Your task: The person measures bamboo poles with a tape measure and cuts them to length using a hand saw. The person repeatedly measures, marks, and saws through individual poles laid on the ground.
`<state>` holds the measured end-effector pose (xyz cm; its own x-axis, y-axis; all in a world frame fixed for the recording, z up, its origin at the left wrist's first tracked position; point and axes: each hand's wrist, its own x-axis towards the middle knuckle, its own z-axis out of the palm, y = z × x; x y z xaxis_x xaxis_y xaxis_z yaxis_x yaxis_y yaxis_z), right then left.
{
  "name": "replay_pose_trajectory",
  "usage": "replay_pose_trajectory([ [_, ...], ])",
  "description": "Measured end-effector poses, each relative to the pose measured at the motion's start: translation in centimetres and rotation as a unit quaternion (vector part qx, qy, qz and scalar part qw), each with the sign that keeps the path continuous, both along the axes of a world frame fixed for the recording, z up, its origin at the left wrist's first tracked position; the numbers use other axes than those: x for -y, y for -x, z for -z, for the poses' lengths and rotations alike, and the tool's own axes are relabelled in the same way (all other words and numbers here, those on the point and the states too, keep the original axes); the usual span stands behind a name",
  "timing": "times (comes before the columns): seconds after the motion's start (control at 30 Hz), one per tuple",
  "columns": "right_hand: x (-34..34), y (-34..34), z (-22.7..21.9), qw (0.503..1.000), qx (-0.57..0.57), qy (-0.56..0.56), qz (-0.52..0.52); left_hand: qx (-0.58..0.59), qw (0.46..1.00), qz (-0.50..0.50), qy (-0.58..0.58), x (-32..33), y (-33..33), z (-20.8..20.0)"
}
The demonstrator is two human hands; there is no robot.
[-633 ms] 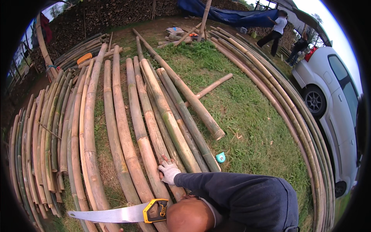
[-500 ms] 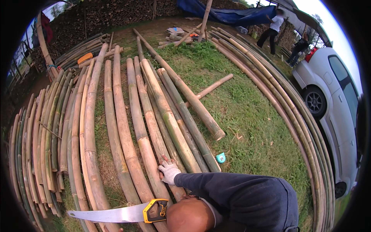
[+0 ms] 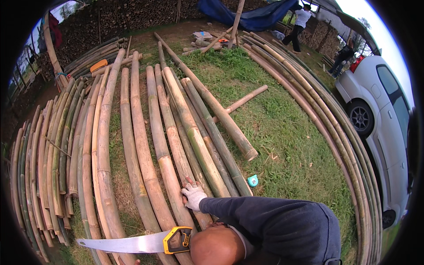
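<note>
Neither of my own hands can be made out. A fingertip (image 3: 137, 262) shows at the lower edge, and I cannot tell whose it is. A co-worker in a dark sleeve (image 3: 274, 221) bends over the bamboo from the lower right. Their gloved hand (image 3: 193, 196) presses, fingers spread, on a tan bamboo pole (image 3: 176, 143). Below that hand, a handsaw (image 3: 126, 244) with a long toothed blade and a yellow-and-black handle lies across several poles. The handle is beside the co-worker's head. A teal tape measure (image 3: 252, 180) sits on the grass.
More bamboo poles (image 3: 39, 163) lie bundled at the left, and a long row of poles (image 3: 327, 115) curves along the right. A silver car (image 3: 388, 115) stands beyond it. An orange case (image 3: 98, 66) rests on poles at the back left; a blue tarp (image 3: 251, 15) hangs at the back.
The standing person in the background has moved left along the blue tarp, which has shifted left with them. The gloved hand and the saw stay in place.
</note>
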<state>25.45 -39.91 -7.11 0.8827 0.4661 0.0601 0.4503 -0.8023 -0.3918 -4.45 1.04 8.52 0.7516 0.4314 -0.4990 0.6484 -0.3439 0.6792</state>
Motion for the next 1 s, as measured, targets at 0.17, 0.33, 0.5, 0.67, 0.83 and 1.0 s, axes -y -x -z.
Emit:
replay_pose_trajectory([
  [0.17, -0.1, 0.1, -0.2, 1.0, 0.0, 0.01, 0.01, -0.016, 1.0, 0.012, -0.018, 0.1, -0.3, 0.1],
  [0.33, 0.1, -0.1, 0.1, 0.999, 0.03, -0.016, 0.009, -0.001, 0.999, 0.038, -0.011, 1.2, -3.4, 0.7],
  [0.5, 0.1, 0.2, 0.2, 0.999, 0.042, -0.03, 0.005, 0.0, 0.999, 0.049, -0.011, 1.4, -5.0, 0.9],
  [0.67, 0.0, 0.0, 0.2, 1.0, 0.015, -0.022, 0.013, 0.004, 0.999, 0.053, -0.014, 1.0, -5.5, 1.3],
  [0.83, 0.0, 0.1, 0.2, 0.999, 0.034, -0.035, 0.012, 0.008, 0.998, 0.056, -0.015, 0.9, -5.9, 1.2],
  [1.0, 0.0, 0.0, 0.0, 1.0, -0.002, -0.02, 0.015, 0.013, 0.998, 0.051, -0.021, 0.7, -5.8, 1.3],
])
